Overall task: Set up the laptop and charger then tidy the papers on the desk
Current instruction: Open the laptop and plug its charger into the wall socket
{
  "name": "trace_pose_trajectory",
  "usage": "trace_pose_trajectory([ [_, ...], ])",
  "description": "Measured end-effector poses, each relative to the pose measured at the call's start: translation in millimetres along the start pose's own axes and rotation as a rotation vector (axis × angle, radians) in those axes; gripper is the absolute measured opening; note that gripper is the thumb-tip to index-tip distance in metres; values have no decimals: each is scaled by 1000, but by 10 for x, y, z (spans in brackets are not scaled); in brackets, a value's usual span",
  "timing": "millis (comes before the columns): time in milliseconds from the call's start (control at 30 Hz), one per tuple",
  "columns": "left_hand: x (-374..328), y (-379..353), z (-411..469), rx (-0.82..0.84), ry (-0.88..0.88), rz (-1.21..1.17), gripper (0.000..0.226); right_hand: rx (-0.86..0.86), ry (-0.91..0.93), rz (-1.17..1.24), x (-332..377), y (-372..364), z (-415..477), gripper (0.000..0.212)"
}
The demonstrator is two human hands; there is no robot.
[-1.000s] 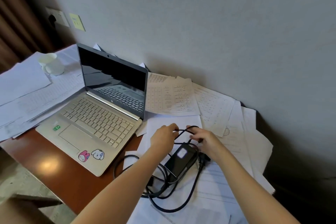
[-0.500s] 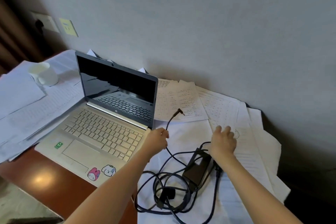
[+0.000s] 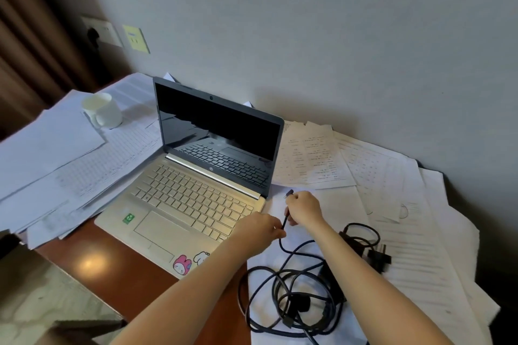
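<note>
Grey wall, wood counter point(image 3: 92, 263) buried in papers point(image 3: 420, 260). Head view: laptop point(image 3: 196, 193) sat open left of centre, screen dark. Right hand point(image 3: 304, 209) gripped the cable point(image 3: 285, 218) just behind its plug point(image 3: 289, 193), tip aimed at the laptop's right edge, likely lining up for the port. Left hand point(image 3: 259, 228) pinched the same cable lower down, probably feeding slack. Spare cable lay coiled on the papers beside the brick point(image 3: 333, 283), which was half hidden by the right arm. Mains plug point(image 3: 377, 256) lay loose, well apart from the socket point(image 3: 136, 38). Papers not yet tidied.

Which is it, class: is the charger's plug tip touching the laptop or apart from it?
Apart. The head view shows bare paper between the plug tip, held by the right hand, and the laptop.
</note>
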State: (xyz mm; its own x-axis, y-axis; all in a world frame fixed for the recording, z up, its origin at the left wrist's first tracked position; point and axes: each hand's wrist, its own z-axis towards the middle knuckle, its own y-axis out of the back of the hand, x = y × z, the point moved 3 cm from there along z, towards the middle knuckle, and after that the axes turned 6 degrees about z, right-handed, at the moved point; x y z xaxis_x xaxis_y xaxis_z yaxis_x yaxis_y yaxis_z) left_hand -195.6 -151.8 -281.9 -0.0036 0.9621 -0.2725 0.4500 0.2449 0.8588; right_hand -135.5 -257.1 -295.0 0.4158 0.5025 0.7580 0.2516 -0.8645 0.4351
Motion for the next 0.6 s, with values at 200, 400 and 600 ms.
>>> trace_pose_trajectory([
  [200,358,-49,43,-147,61,76,35,60,-362,255,-137,-287,122,28],
  [400,434,-59,115,-31,60,169,46,79,-366,311,-207,-546,164,27],
  [600,423,-65,184,6,25,219,55,-3,-389,377,-303,-557,174,26],
])
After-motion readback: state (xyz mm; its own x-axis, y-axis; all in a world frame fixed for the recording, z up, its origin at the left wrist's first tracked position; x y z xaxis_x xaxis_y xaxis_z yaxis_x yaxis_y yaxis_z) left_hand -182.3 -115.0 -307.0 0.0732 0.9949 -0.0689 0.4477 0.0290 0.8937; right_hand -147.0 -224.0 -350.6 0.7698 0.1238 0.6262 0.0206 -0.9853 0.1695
